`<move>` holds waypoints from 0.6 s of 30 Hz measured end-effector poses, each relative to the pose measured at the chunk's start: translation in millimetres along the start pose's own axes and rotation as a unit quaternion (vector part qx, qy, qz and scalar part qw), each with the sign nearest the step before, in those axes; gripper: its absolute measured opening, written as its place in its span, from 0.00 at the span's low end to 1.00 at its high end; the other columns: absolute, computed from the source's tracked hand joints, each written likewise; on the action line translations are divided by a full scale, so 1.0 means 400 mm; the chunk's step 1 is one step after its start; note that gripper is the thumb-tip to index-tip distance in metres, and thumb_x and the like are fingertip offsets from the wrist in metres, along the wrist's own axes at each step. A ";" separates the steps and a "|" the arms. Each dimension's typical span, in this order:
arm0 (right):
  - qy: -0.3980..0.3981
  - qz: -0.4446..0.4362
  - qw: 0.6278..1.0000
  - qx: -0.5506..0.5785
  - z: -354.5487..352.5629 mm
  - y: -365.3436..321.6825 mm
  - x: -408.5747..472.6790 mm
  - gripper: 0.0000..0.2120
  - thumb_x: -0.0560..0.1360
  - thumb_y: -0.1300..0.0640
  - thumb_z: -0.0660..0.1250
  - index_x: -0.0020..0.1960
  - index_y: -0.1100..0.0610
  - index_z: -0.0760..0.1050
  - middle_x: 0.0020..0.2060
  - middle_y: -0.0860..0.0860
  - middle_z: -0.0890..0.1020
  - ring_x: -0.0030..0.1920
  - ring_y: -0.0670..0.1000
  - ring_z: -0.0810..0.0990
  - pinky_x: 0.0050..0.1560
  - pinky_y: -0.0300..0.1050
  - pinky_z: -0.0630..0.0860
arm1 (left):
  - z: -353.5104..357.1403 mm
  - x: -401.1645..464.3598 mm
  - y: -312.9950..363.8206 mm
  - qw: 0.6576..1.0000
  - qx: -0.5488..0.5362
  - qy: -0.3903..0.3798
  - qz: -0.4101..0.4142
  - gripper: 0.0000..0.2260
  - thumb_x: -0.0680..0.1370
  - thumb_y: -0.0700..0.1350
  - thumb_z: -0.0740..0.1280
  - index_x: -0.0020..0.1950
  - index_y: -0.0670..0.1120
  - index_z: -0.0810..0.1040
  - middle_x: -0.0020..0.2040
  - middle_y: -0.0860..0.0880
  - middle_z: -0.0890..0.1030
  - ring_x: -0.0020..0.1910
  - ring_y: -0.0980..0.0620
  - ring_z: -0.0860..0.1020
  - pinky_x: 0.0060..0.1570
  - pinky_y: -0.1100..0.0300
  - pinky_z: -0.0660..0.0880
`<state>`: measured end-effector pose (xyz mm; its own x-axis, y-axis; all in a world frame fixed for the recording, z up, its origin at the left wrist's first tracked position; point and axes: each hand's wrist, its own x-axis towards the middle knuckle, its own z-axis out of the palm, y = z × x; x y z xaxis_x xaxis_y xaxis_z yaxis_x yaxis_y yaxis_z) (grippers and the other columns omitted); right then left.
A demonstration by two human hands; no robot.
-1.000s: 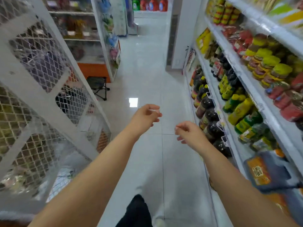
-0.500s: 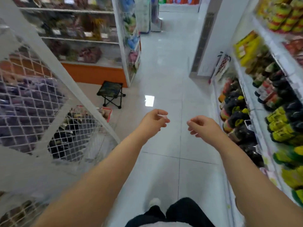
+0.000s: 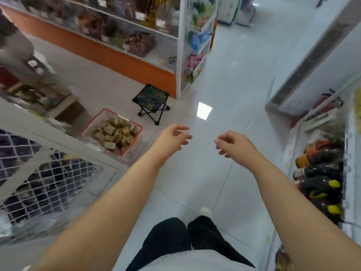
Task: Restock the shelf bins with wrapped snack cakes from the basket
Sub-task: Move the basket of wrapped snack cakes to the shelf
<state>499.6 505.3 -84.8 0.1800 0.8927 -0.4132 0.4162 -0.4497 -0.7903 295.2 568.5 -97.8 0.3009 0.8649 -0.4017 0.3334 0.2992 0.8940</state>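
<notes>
A white basket with a red rim [image 3: 134, 142] stands on the floor at the left, filled with several brown wrapped snack cakes [image 3: 115, 133]. My left hand [image 3: 173, 136] hovers above the aisle floor just right of the basket, fingers loosely curled, holding nothing. My right hand [image 3: 232, 142] hangs beside it at the same height, also loosely curled and empty. Both forearms stretch out in front of me. Shelf bins of wrapped snacks [image 3: 136, 43] line the far left shelving above an orange base.
A small folding stool [image 3: 151, 99] stands beyond the basket. A white mesh rack [image 3: 45, 180] fills the near left. Shelves of bottles [image 3: 322, 173] run along the right. The white tiled aisle stretches ahead between them; my legs show below.
My view has swung down and to the left as I walk, bringing the basket of cakes and the stool into sight. Both hands stay raised and empty.
</notes>
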 end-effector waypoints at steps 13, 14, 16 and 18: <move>-0.137 -0.012 0.987 -0.080 0.127 -0.248 0.645 0.06 0.79 0.53 0.65 0.50 0.55 0.76 0.48 0.52 0.83 0.43 0.49 0.83 0.53 0.51 0.79 | -0.289 0.474 0.010 0.986 -0.074 0.138 -0.063 0.08 0.83 0.45 0.61 0.62 0.50 0.74 0.53 0.53 0.81 0.48 0.58 0.80 0.49 0.60 0.76; -0.142 -0.013 0.986 -0.086 0.150 -0.275 0.698 0.05 0.79 0.53 0.65 0.50 0.54 0.76 0.48 0.52 0.83 0.44 0.50 0.83 0.53 0.52 0.79 | -0.326 0.515 0.010 0.985 -0.073 0.145 -0.064 0.09 0.83 0.45 0.60 0.63 0.49 0.74 0.53 0.52 0.81 0.48 0.57 0.80 0.49 0.60 0.76; -0.156 -0.014 0.982 -0.100 0.191 -0.332 0.793 0.05 0.79 0.52 0.65 0.50 0.53 0.76 0.47 0.51 0.83 0.45 0.50 0.83 0.53 0.51 0.80 | -0.396 0.587 0.016 0.982 -0.075 0.160 -0.066 0.09 0.83 0.44 0.60 0.63 0.47 0.74 0.52 0.52 0.80 0.48 0.56 0.80 0.48 0.61 0.76; -0.173 -0.019 0.978 -0.114 0.232 -0.388 0.873 0.05 0.79 0.51 0.64 0.49 0.52 0.76 0.46 0.50 0.83 0.45 0.50 0.83 0.51 0.50 0.80 | -0.456 0.642 0.022 0.977 -0.091 0.178 -0.072 0.07 0.83 0.43 0.60 0.59 0.48 0.75 0.50 0.52 0.81 0.46 0.55 0.79 0.47 0.61 0.75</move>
<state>415.1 884.3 -148.3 -0.1362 0.8269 -0.5455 0.6121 -0.3627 -0.7027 212.5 867.0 -156.8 -0.0776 0.8842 -0.4605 0.1743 0.4669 0.8670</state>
